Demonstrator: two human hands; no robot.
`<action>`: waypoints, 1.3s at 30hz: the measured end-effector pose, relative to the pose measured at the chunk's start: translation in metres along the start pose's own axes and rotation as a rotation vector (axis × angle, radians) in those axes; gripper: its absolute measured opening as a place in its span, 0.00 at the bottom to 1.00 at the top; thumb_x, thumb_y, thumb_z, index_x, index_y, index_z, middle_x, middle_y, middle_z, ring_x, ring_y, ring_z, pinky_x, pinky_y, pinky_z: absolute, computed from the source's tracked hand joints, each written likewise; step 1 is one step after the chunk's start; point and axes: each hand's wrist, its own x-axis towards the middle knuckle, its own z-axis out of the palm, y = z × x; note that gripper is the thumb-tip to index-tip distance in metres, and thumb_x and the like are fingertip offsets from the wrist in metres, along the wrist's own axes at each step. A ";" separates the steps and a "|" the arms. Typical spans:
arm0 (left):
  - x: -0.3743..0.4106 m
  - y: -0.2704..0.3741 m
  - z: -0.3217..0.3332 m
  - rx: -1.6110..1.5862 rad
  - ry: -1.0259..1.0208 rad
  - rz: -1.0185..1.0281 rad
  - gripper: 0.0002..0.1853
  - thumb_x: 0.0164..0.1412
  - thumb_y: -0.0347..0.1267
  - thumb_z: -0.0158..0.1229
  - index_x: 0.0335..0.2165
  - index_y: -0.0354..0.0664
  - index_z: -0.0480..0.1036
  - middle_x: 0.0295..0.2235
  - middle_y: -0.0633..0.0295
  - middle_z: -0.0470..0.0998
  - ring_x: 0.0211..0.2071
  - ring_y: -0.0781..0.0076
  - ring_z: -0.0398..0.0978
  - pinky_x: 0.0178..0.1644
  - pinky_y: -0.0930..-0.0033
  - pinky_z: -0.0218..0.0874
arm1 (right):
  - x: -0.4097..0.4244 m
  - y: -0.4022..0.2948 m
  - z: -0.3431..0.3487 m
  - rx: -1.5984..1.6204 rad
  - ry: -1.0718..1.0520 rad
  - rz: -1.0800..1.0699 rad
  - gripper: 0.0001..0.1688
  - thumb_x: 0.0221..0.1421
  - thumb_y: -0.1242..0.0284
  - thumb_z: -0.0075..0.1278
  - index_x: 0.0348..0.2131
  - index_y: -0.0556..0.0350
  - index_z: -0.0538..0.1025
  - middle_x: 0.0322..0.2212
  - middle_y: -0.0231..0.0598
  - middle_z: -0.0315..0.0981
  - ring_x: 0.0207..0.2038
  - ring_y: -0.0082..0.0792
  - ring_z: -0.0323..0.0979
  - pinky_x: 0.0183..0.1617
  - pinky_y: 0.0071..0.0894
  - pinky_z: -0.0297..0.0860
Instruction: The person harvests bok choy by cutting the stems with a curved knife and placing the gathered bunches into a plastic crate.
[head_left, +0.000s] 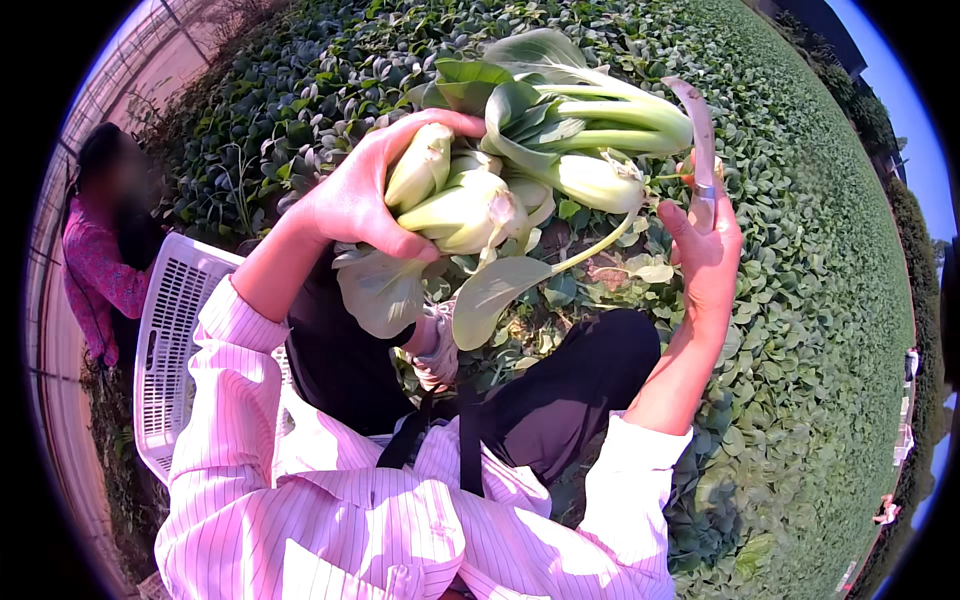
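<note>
Several heads of bok choy (469, 214) are bunched in my left hand (360, 187), its thumb across the pale bases and its fingers around the far side. More bok choy (630, 127) with long pale stalks and dark leaves extends from the bunch to the right. My right hand (705, 240) grips the handle of a knife with a curved blade (694, 120), which points up beside the stalk bases. Whether the blade touches them I cannot tell. One loose leaf (499, 296) hangs below the bunch by its thin stalk.
A white slatted plastic crate (169, 360) stands at my left, partly behind my sleeve. Beyond it is another person (105, 255) in a patterned pink top. Dense rows of leafy greens (810, 300) spread ahead and to the right. My bent knees and one shoe (439, 349) are below the bunch.
</note>
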 end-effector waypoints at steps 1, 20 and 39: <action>-0.003 0.002 0.004 -0.062 0.003 -0.002 0.49 0.23 0.34 0.71 0.51 0.38 0.62 0.44 0.61 0.70 0.45 0.73 0.68 0.53 0.69 0.58 | -0.005 -0.017 0.011 0.197 -0.016 -0.149 0.40 0.39 0.66 0.67 0.52 0.53 0.69 0.37 0.25 0.70 0.17 0.09 0.50 0.18 0.11 0.47; 0.001 -0.022 0.066 0.354 -0.014 0.010 0.42 0.28 0.30 0.66 0.50 0.42 0.66 0.36 0.57 0.75 0.36 0.62 0.75 0.44 0.68 0.65 | -0.038 0.018 0.020 0.084 0.052 -0.063 0.11 0.46 0.72 0.62 0.26 0.56 0.73 0.15 0.22 0.62 0.14 0.13 0.56 0.17 0.13 0.52; -0.027 -0.071 0.038 -0.578 -0.018 -0.287 0.51 0.25 0.30 0.72 0.53 0.37 0.59 0.44 0.60 0.69 0.46 0.73 0.67 0.53 0.70 0.56 | -0.008 0.045 0.015 0.090 0.007 0.091 0.45 0.38 0.67 0.67 0.54 0.59 0.65 0.50 0.39 0.67 0.35 0.16 0.67 0.27 0.13 0.62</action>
